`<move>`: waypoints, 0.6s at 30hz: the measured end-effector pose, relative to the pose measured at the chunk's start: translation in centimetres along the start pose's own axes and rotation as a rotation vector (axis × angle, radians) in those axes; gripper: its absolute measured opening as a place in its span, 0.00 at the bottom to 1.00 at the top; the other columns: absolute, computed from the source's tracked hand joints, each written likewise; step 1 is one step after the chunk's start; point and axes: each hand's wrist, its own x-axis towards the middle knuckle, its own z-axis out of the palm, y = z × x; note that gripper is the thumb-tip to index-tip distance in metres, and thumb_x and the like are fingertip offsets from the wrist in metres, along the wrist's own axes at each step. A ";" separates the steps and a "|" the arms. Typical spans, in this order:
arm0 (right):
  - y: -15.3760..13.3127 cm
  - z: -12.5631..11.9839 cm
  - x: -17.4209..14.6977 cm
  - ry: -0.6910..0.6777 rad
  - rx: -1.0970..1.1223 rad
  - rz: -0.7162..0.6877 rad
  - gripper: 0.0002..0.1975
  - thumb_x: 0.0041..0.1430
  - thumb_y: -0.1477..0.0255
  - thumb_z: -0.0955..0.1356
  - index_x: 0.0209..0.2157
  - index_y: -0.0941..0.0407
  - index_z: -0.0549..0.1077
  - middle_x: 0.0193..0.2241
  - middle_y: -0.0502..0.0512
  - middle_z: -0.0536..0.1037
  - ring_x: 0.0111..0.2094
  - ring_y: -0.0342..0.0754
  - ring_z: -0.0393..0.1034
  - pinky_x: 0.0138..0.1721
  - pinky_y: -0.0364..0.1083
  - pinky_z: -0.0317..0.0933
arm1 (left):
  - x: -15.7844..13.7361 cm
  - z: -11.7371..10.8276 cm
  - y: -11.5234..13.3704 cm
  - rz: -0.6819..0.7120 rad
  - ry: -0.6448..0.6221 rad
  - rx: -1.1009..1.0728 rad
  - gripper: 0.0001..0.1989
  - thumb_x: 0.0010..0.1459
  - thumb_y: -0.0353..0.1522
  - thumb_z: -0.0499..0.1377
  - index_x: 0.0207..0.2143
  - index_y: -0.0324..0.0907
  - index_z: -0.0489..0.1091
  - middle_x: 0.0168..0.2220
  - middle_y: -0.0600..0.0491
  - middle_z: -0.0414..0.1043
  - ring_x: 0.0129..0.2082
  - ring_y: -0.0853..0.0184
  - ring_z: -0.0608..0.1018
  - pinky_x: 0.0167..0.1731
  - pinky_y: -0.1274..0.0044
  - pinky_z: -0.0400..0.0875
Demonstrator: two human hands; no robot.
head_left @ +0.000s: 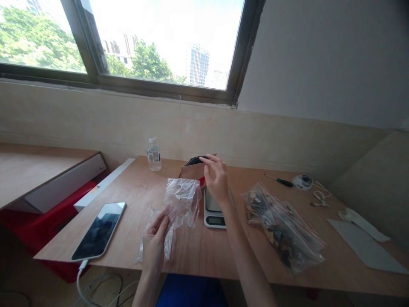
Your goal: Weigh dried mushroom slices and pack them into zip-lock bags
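Note:
My left hand (154, 238) pinches a clear zip bag (182, 197) by its near corner, holding it over the front middle of the table. More clear bags (169, 248) lie flat beneath that hand. My right hand (217, 179) is raised above a white digital scale (211, 221), fingers apart, with nothing visible in it. Just behind its fingertips stands an open brown paper bag (191, 172) with something dark at its mouth. My right forearm covers part of the scale, so its display cannot be read.
Filled zip bags (281, 230) holding dark and tan pieces lie right of the scale. A plugged-in phone (100, 230) rests at left, a water bottle (154, 155) at the back. A screwdriver (284, 182), dome camera (302, 182) and white sheet (367, 247) are on the right.

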 end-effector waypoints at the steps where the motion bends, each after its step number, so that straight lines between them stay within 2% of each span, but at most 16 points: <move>1: -0.5 -0.4 -0.5 0.026 0.061 0.027 0.14 0.60 0.77 0.59 0.40 0.53 0.74 0.43 0.55 0.72 0.48 0.48 0.65 0.51 0.49 0.57 | 0.0 0.1 0.0 0.002 0.004 -0.007 0.22 0.42 0.37 0.68 0.42 0.41 0.76 0.45 0.48 0.77 0.49 0.57 0.74 0.54 0.66 0.64; 3: -1.4 -1.0 -1.8 0.020 0.192 0.101 0.13 0.58 0.79 0.58 0.32 0.54 0.73 0.34 0.52 0.72 0.39 0.45 0.68 0.41 0.45 0.61 | -0.1 0.2 -0.1 0.007 0.016 -0.025 0.21 0.43 0.37 0.68 0.42 0.41 0.75 0.44 0.48 0.77 0.50 0.58 0.74 0.53 0.67 0.66; 6: -2.2 -1.8 -3.5 -0.165 0.279 0.178 0.14 0.54 0.82 0.59 0.24 0.55 0.70 0.25 0.48 0.71 0.29 0.43 0.67 0.33 0.42 0.60 | -0.2 0.6 -0.1 0.014 0.039 -0.073 0.21 0.43 0.36 0.68 0.42 0.41 0.75 0.44 0.48 0.77 0.49 0.59 0.75 0.51 0.70 0.67; 8: -2.3 -2.0 -4.3 -0.340 0.251 0.186 0.13 0.55 0.82 0.60 0.26 0.55 0.72 0.26 0.49 0.72 0.29 0.43 0.66 0.33 0.42 0.59 | -0.4 0.9 0.1 0.001 0.030 -0.115 0.23 0.42 0.36 0.68 0.43 0.41 0.73 0.44 0.48 0.76 0.47 0.60 0.76 0.48 0.72 0.69; 11: -2.5 -1.9 -5.0 -0.556 0.166 0.208 0.08 0.59 0.75 0.63 0.37 0.54 0.74 0.35 0.50 0.71 0.31 0.42 0.66 0.35 0.42 0.60 | -0.8 1.2 0.5 -0.044 -0.011 -0.198 0.25 0.42 0.35 0.68 0.45 0.43 0.71 0.44 0.49 0.76 0.44 0.61 0.77 0.42 0.73 0.73; 13: -2.6 -1.6 -5.3 -0.666 0.140 0.238 0.09 0.59 0.70 0.66 0.42 0.54 0.73 0.37 0.51 0.70 0.31 0.41 0.65 0.36 0.42 0.60 | -1.1 1.4 0.6 -0.073 -0.016 -0.264 0.24 0.43 0.33 0.68 0.45 0.45 0.71 0.44 0.51 0.75 0.41 0.63 0.78 0.39 0.74 0.74; 15: -2.6 -1.2 -5.6 -0.735 0.148 0.265 0.10 0.58 0.68 0.67 0.42 0.54 0.73 0.38 0.51 0.69 0.31 0.41 0.65 0.36 0.42 0.60 | -1.2 1.5 0.6 -0.107 -0.019 -0.319 0.21 0.43 0.32 0.68 0.43 0.46 0.71 0.42 0.53 0.76 0.37 0.66 0.79 0.35 0.76 0.75; 18: -2.5 -0.7 -6.1 -0.753 0.179 0.284 0.08 0.57 0.67 0.68 0.38 0.54 0.75 0.36 0.51 0.71 0.33 0.42 0.65 0.38 0.42 0.60 | -1.4 1.7 0.6 -0.131 -0.033 -0.384 0.19 0.43 0.31 0.68 0.40 0.46 0.70 0.38 0.54 0.76 0.34 0.67 0.79 0.32 0.78 0.75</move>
